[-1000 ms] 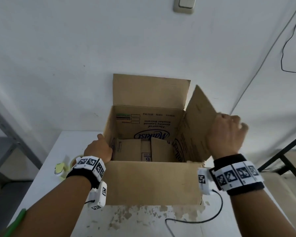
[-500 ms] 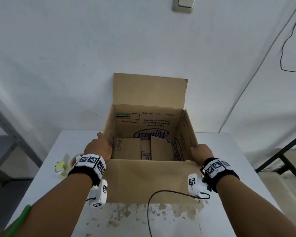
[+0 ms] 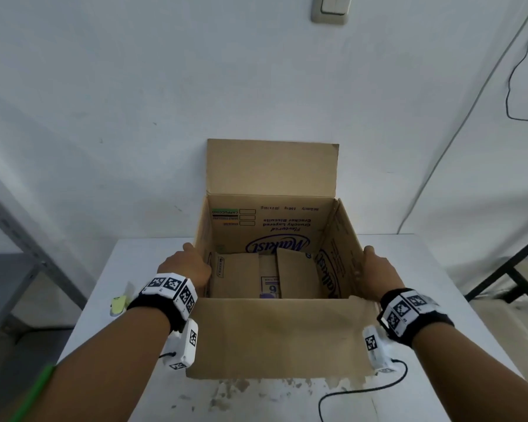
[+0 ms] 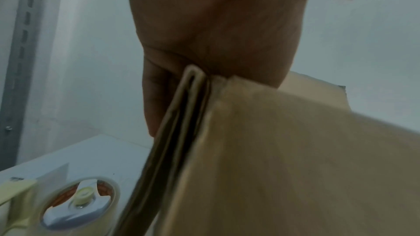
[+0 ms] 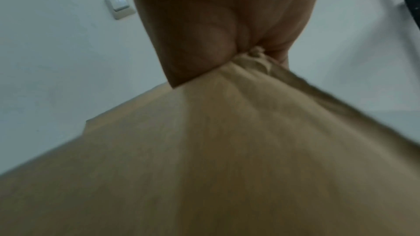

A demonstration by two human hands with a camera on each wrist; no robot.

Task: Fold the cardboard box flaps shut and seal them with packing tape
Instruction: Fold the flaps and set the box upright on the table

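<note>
An open cardboard box (image 3: pixel 272 330) stands on the white table (image 3: pixel 141 257), its back flap (image 3: pixel 272 169) upright and its near flap hanging down the front. My left hand (image 3: pixel 186 266) straddles the left wall. In the left wrist view its fingers (image 4: pixel 154 96) lie outside on the folded-down left flap (image 4: pixel 181 123). My right hand (image 3: pixel 378 272) holds the right wall the same way, and in the right wrist view its palm (image 5: pixel 216 24) sits on the box edge (image 5: pixel 227 150). A tape dispenser (image 3: pixel 119 303) (image 4: pixel 79 204) lies left of the box.
Smaller cardboard pieces (image 3: pixel 256 275) lie inside the box. The wall with a light switch (image 3: pixel 333 9) is close behind. A grey metal rack (image 3: pixel 22 239) stands at the left and a black frame (image 3: pixel 515 269) at the right. A black cable (image 3: pixel 363 391) trails over the table front.
My right hand swung the raised right flap down and outward against the box's right side, then slid farther along that wall. My left hand has stayed on the left wall.
</note>
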